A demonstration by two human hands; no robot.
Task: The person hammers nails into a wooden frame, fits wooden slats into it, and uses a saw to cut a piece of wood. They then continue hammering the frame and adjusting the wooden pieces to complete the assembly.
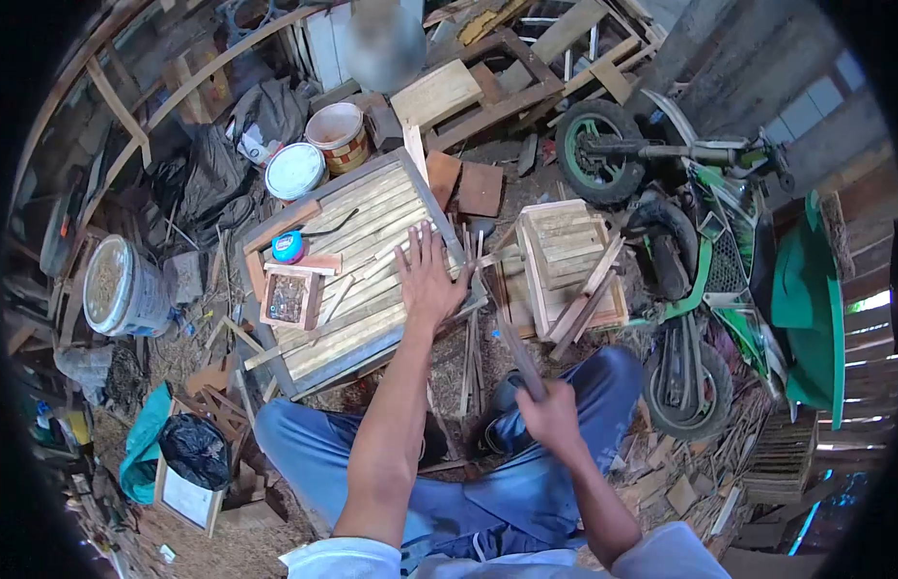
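Observation:
My left hand (430, 280) lies flat with fingers spread on a slatted wooden panel (323, 347) with a grey frame, near its right edge. My right hand (551, 417) is closed around the grey-brown handle of what looks like a hammer (522, 363), raised over my right knee. Motion blurs the tool, and its far end is hard to make out. On the panel sit a small wooden box (290, 297) of what look like nails and a blue-and-pink tape measure (290, 247). A loose thin stick (336, 301) lies beside the box.
A smaller wooden frame piece (565, 241) with loose sticks lies right of the panel. Beyond it a green motorbike (704, 261) leans. Buckets (296, 171) stand behind the panel, another bucket (130, 289) at left. Scrap wood (439, 94) is piled at the back.

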